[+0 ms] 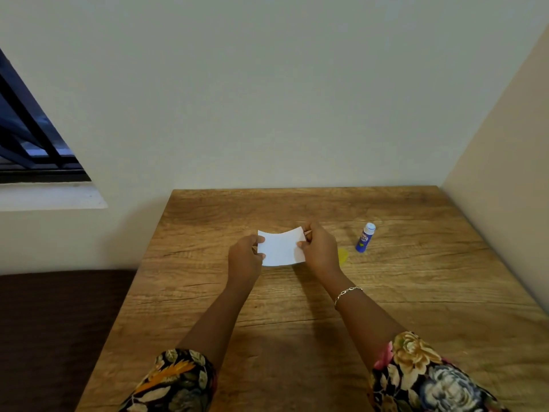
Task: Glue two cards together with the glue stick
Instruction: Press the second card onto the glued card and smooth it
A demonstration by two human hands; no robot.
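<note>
Head view: whether the white card (281, 248) is one sheet or two pressed together cannot be told; only a single white face shows, bowed slightly. The left hand (244, 260) pinches its left edge, the right hand (319, 251) its right edge, both closed on it above the table (416, 307). A yellow piece (343, 257) lies partly hidden behind the right hand, too little showing to name. The glue stick (365, 237), blue with a pale cap, stands tilted just right of that. Its label is too blurred to read. A bracelet (347, 293) circles the right wrist. Floral sleeves (421, 376) are cut off at the frame's bottom.
</note>
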